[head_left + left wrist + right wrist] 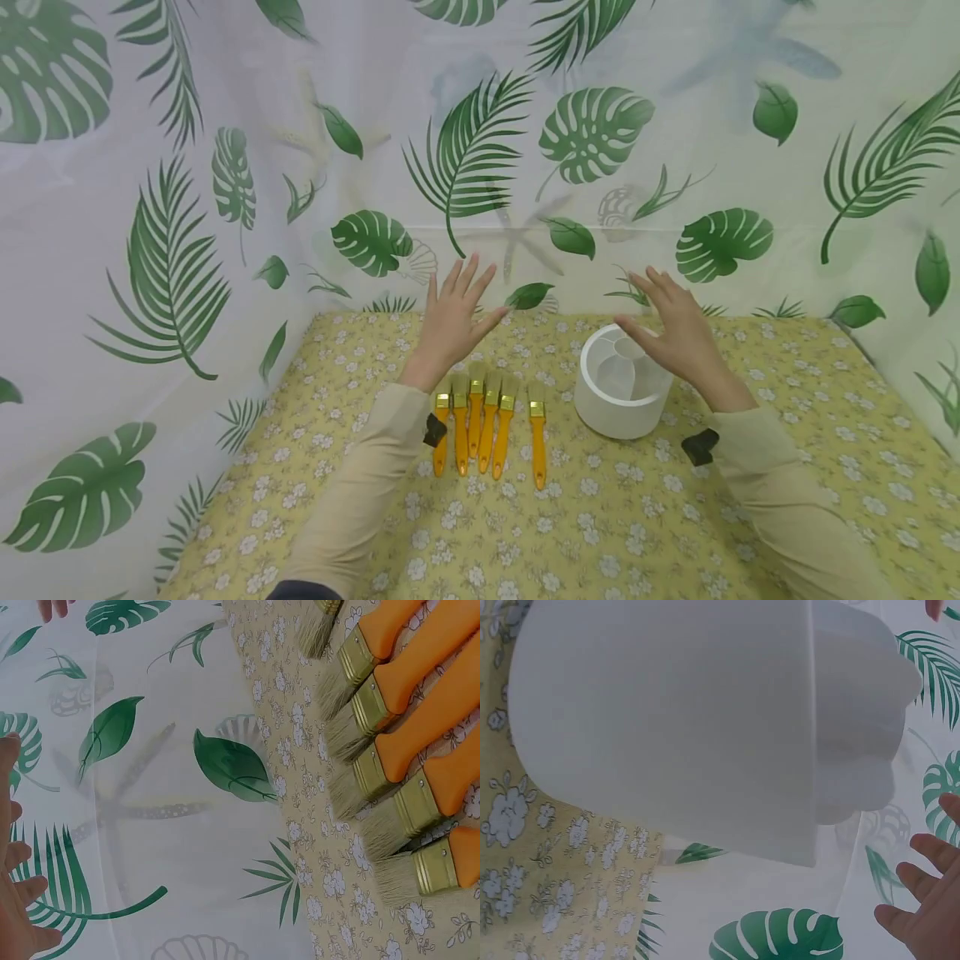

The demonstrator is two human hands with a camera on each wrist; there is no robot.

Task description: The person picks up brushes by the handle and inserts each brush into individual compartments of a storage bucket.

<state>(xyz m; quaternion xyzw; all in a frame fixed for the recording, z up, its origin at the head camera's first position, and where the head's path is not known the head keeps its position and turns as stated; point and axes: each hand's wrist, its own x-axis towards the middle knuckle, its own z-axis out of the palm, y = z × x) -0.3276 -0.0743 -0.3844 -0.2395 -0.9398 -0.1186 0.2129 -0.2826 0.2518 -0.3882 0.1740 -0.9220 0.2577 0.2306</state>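
Note:
My left hand is raised with its fingers spread, beyond the bristle ends of several paintbrushes. It holds nothing. These brushes have orange handles, brass-coloured ferrules and pale bristles, and lie side by side with bristles pointing away from me. One more paintbrush lies apart, to their right. A white round divided organizer stands upright to the right of the brushes. Above its right side hovers my right hand, fingers extended and also holding nothing. The right wrist view shows the organizer's smooth wall close up.
A yellow flowered cloth covers the table. White sheeting printed with green leaves hangs behind the table and along its left and right sides. Dark wrist devices sit on both beige sleeves.

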